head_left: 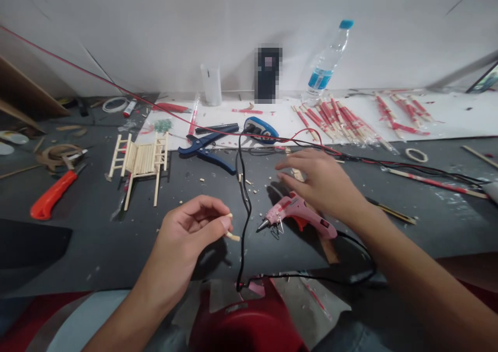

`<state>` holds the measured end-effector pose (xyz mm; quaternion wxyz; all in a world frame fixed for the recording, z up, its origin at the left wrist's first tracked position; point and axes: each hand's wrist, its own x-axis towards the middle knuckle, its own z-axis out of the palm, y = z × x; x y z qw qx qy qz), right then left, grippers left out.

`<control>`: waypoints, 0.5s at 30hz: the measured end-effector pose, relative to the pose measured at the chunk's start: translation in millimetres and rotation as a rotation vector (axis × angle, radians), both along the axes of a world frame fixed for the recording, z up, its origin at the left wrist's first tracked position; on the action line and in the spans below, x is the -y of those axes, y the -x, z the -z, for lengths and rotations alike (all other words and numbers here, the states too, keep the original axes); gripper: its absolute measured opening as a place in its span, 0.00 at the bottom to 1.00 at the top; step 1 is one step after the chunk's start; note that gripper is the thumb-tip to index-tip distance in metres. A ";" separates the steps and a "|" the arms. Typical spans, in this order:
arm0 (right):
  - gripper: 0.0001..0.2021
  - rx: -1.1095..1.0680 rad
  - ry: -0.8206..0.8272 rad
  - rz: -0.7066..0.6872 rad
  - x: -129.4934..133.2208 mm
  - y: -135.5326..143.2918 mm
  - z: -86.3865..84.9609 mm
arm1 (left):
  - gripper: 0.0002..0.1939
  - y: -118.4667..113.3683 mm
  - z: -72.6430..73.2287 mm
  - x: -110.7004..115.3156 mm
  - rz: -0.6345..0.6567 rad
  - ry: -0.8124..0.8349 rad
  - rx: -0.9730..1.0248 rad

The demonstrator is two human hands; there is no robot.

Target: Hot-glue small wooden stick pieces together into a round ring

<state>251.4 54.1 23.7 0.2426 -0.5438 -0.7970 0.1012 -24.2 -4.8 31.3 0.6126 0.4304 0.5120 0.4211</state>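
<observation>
The dark desk (116,248) carries a white board (447,118) along the wall, strewn with red-wrapped chopsticks (342,118), and a leaning water bottle (327,64). Left of centre lies a small chair frame (140,160) built of pale sticks, with blue cutters (206,149) beside it and an orange-handled knife (50,199) further left. The pink glue gun (299,214) rests on its stand near the middle, nozzle pointing left, its black cord (244,206) trailing toward the person. The right hand (322,183) hovers just above and behind the gun, fingers loosely spread and holding nothing. The left hand (190,227) is nearly closed, pinching a short stick piece (232,234) between thumb and forefinger above the desk. By my reading, the piece is being readied for gluing; that calls for gripping the gun and bringing nozzle and stick end together
</observation>
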 end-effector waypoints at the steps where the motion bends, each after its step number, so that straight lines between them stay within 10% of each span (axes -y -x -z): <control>1: 0.11 0.015 -0.016 0.034 3.2 -11.5 -3.1 | 0.07 -0.2 0.4 0.3 -0.002 0.003 0.000; 10: 0.23 0.151 0.308 0.409 47.5 -158.0 9.6 | 0.08 -3.7 -5.1 0.4 -0.043 0.040 0.091; 15: 0.23 0.102 0.333 0.400 74.1 -155.2 18.6 | 0.10 -5.7 -3.4 -1.4 0.006 0.106 0.133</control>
